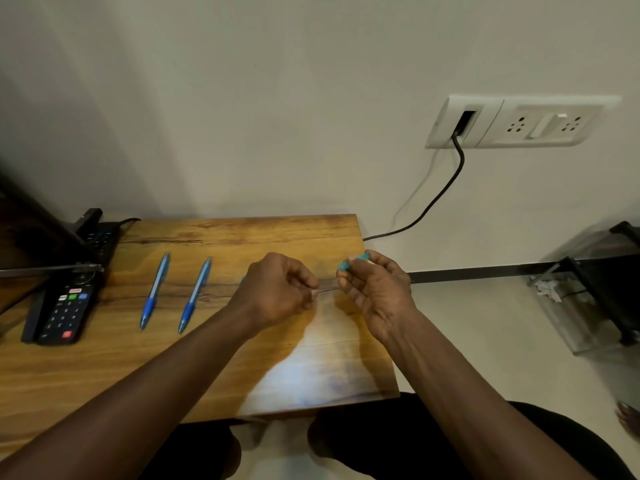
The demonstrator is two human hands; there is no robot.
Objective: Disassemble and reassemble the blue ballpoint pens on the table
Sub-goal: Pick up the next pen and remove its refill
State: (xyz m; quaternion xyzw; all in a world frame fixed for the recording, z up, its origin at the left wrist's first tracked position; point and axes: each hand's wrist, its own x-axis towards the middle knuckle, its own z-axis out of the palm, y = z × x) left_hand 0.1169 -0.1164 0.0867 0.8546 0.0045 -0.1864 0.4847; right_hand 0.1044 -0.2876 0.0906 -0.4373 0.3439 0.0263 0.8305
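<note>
Two whole blue ballpoint pens lie side by side on the wooden table [104,368]: one pen [155,289] on the left, the other pen [195,294] just right of it. Above the table's right part, my left hand [277,289] pinches one end of a thin clear refill [327,289]. My right hand [375,289] pinches the refill's other end and also holds a teal-blue pen barrel piece [353,260] between its fingers. A sliver of another blue part [242,279] shows behind my left hand, mostly hidden.
A black remote control [65,308] and another dark device [100,237] lie at the table's left. A wall socket [512,123] with a black cable [436,199] is on the wall behind. A glass-topped stand [588,296] sits on the floor to the right.
</note>
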